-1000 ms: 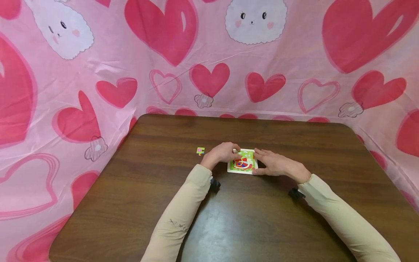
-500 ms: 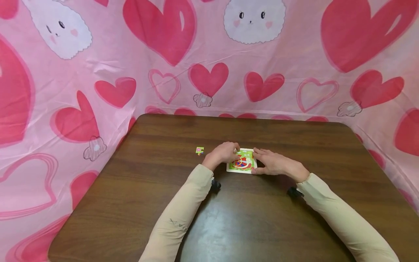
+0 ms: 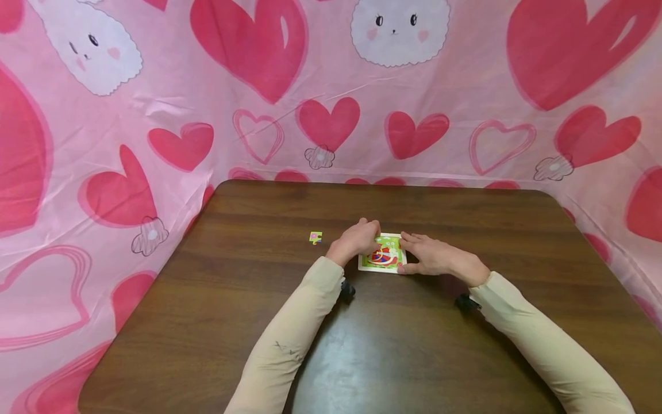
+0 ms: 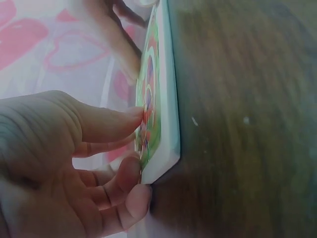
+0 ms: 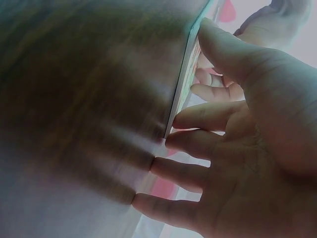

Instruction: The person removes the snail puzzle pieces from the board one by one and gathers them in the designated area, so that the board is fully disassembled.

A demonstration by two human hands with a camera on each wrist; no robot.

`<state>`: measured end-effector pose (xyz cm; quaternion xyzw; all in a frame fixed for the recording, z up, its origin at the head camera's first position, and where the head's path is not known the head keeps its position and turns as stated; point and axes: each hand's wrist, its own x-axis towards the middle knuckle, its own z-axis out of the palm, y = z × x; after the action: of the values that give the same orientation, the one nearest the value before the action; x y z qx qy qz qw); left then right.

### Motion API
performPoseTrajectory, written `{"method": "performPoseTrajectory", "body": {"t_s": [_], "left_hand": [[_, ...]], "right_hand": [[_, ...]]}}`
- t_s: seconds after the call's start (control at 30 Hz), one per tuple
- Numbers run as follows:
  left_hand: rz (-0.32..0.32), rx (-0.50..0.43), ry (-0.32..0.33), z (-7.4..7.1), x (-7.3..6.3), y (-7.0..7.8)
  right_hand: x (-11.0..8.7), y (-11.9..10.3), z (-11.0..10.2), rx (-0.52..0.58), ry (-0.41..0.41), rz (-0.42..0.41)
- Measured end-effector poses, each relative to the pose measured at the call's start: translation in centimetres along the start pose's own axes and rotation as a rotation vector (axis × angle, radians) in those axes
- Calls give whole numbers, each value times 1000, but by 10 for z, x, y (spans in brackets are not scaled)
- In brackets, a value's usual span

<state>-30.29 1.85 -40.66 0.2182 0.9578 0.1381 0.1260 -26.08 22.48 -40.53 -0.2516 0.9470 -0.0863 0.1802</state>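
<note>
Sleeves [image 3: 289,328]: 2, cream.
Right hand [image 3: 431,256]: fingers straight and spread apart, thumb touching the puzzle board [image 4: 169,104].
Puzzle board: flat on the table [image 3: 383,328], between the hands.
Left hand [image 3: 357,238]: fingers curled at the board's left side; cannot tell whether they pinch anything.
Loose piece [image 3: 313,236]: left of the left hand.
Pink cloth [image 3: 424,86]: hearts, behind the table.

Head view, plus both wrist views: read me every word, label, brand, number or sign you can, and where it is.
No text reads for certain.
Left sleeve: dark marks, perhaps starting "X"; the rest too small to read.
Puzzle board: no readable words.
Backdrop cloth: printed pattern, no lettering visible.
</note>
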Motion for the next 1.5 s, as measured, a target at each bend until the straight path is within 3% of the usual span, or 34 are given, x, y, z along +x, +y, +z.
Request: {"method": "performPoseTrajectory", "body": {"t_s": [0.37, 0.73, 1.03, 1.3, 1.5], "left_hand": [[-67, -14, 17, -1, 1, 5], [-28, -12, 32, -1, 6, 6], [23, -59, 87, -4, 5, 3], [47, -161, 128, -11, -1, 2], [36, -223, 123, -18, -5, -3]], "right_hand": [[-1, -2, -2, -6, 2, -9], [1, -1, 0, -13, 2, -18], [0, -1, -2, -25, 12, -21], [-1, -1, -1, -41, 18, -23], [0, -1, -1, -34, 10, -11]]}}
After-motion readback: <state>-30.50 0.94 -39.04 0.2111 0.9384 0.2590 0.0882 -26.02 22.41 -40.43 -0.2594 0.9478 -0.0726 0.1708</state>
